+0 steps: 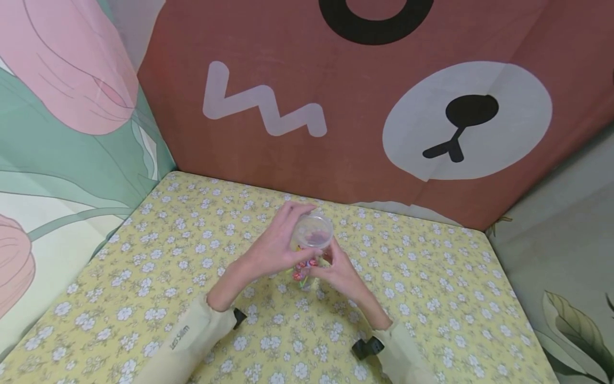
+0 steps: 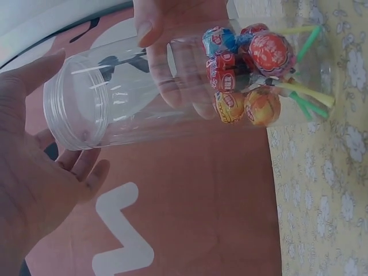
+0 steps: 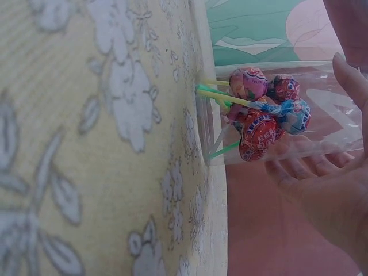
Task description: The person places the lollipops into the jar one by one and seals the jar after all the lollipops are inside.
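This looks like a home corner screened off with cloth: under the grip lies a bench (image 1: 158, 256) covered in yellow floral fabric, behind it hangs a brown cartoon bear sheet (image 1: 364, 101), and to the left a tulip-print cloth (image 1: 62, 106).

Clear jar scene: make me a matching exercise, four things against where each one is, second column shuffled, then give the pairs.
Things:
1. lollipops
2. left hand
3. right hand
4. clear jar

Places:
A. standing on the floral cloth
B. at the jar's open rim
C. low on the jar's side
D. at the jar's bottom

Pairs: 1-D, 2-B, 3-C, 4-A
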The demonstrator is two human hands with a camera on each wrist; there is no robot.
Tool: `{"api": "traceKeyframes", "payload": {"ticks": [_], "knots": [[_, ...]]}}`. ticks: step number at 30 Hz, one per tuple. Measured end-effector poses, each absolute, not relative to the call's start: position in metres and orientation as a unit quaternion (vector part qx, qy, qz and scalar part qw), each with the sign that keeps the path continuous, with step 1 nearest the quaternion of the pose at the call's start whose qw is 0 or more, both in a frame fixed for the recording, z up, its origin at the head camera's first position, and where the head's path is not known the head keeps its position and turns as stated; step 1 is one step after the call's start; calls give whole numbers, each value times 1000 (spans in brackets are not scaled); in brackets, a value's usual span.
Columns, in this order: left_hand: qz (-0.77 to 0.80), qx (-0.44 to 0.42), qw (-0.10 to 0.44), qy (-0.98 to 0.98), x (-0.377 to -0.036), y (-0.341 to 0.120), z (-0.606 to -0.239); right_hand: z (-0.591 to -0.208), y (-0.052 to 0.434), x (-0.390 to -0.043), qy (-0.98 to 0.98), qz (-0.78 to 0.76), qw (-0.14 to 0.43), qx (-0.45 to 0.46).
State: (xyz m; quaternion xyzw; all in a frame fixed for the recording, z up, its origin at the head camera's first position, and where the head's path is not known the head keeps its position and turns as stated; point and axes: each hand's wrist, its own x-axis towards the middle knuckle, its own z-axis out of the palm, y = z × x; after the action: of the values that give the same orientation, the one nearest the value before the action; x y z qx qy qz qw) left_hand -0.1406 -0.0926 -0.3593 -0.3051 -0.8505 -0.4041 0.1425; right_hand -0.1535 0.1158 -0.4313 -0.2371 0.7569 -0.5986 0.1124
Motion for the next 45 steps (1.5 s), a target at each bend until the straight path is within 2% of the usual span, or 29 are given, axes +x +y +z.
{"api": "traceKeyframes", "payload": {"ticks": [10,17,24,32,38,45], "knots": [[-423,-321,127,-838,-140,-92,-359,-432,117,-153,753,-598,111,-249],[-407,-298,139,-852,-140,-89,-361,-432,116,-153,756,-595,110,-249],[-402,-326,145,-843,-141,-89,-360,-432,118,-152,759,-593,113,-244],[-422,-277,133,-853,-138,-86,-360,-433,117,-154,754,-596,111,-253],[-434,-292,114,-845,-137,-89,-358,-432,117,-153,756,-596,110,-246],[-418,-290,133,-851,-139,-86,-359,-434,118,-154,751,-597,110,-260]]}}
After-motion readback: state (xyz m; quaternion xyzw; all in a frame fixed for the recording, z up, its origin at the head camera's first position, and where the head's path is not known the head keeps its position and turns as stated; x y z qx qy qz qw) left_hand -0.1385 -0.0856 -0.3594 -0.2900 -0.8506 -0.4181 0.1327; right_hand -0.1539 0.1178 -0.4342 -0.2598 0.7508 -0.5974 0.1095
